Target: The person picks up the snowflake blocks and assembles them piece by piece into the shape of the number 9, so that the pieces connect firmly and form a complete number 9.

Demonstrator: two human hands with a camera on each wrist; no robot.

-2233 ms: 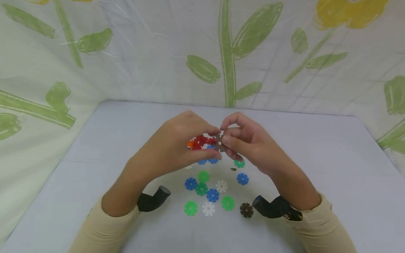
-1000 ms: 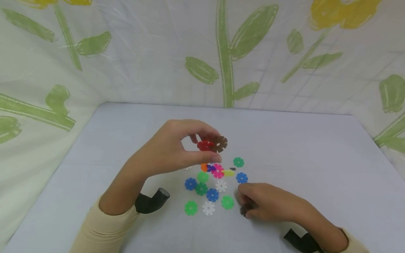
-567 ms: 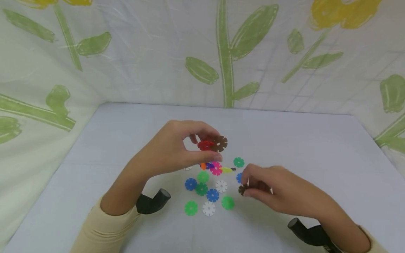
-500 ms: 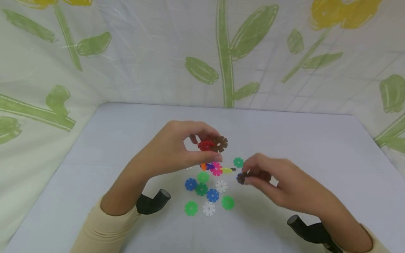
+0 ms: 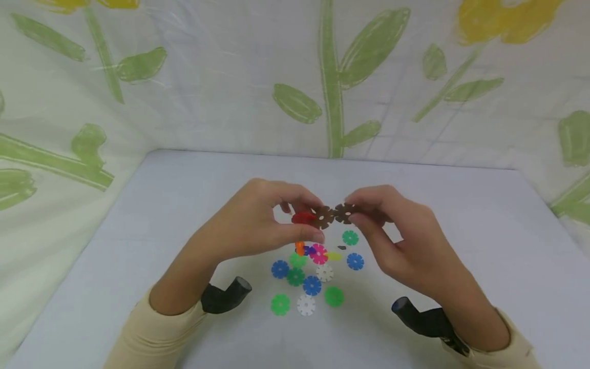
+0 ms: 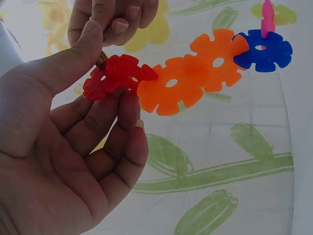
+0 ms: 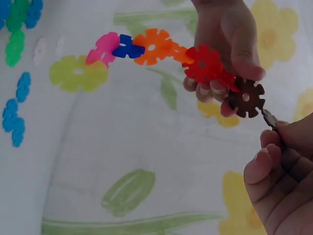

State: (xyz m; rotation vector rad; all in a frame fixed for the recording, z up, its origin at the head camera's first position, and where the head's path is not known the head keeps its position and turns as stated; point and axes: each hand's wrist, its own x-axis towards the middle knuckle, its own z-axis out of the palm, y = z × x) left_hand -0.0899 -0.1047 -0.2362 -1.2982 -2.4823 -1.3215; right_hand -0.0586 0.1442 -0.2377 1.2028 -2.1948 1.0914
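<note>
My left hand (image 5: 258, 220) holds a chain of interlocking notched plastic discs by its brown and red end. In the right wrist view the chain runs from a yellow disc (image 7: 78, 78) through pink (image 7: 103, 49), blue (image 7: 128, 47), orange (image 7: 151, 47) and red discs (image 7: 202, 63) to a brown disc (image 7: 250, 100). Between thumb and fingers my right hand (image 5: 401, 236) pinches a second brown disc (image 5: 343, 213). Its edge meets the edge of the chain's brown disc, turned at an angle to it in the right wrist view. My right fingers cover part of this disc.
Loose discs lie on the white table (image 5: 207, 179) below the hands: several green (image 5: 334, 296), several blue (image 5: 312, 285) and white ones (image 5: 306, 305). A small dark fragment (image 5: 341, 247) lies near the upper green disc. Behind the table hangs a cloth (image 5: 221, 92) painted with flowers.
My right hand left the chain, picked the second brown disc off the table at the front right, and brought it up and left to the chain's brown end. My left hand stayed nearly in place.
</note>
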